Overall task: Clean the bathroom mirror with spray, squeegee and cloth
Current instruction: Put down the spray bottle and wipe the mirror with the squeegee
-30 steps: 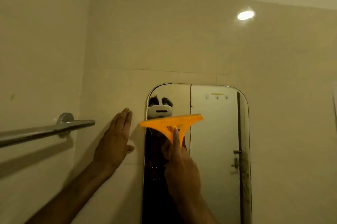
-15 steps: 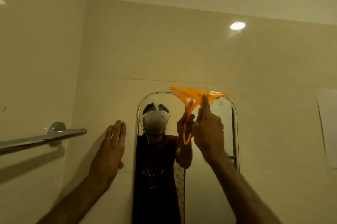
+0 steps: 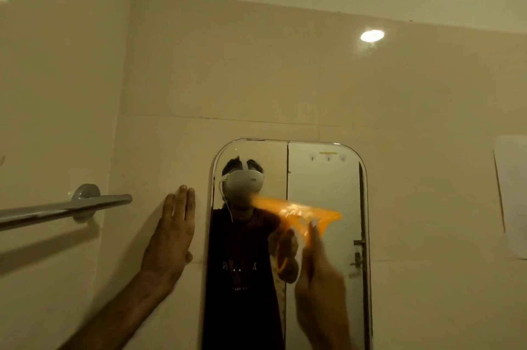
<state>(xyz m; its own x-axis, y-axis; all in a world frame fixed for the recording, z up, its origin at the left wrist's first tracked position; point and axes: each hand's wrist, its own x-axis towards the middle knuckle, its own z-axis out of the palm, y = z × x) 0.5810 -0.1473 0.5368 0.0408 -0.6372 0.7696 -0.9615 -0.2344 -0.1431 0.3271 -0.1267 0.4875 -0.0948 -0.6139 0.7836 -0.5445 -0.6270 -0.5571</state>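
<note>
Mirror point(image 3: 322, 193) on the tiled wall, one orange squeegee point(image 3: 296, 211) blurred across its middle, my right hand point(image 3: 319, 284) clamped on the handle, my left hand point(image 3: 174, 231) flat on the wall just left of the mirror, fingers together, one towel bar point(image 3: 65, 208) further left.

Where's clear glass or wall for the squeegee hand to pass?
Free: mirror strip above the orange squeegee, and bare wall right of the mirror up to the paper sheet. Crowded: left side, left hand flat on the wall beside the towel bar.

An orange squeegee point(image 3: 299, 211), motion-blurred and tilted, lies against the round-cornered wall mirror point(image 3: 325, 187), mid-height.
</note>
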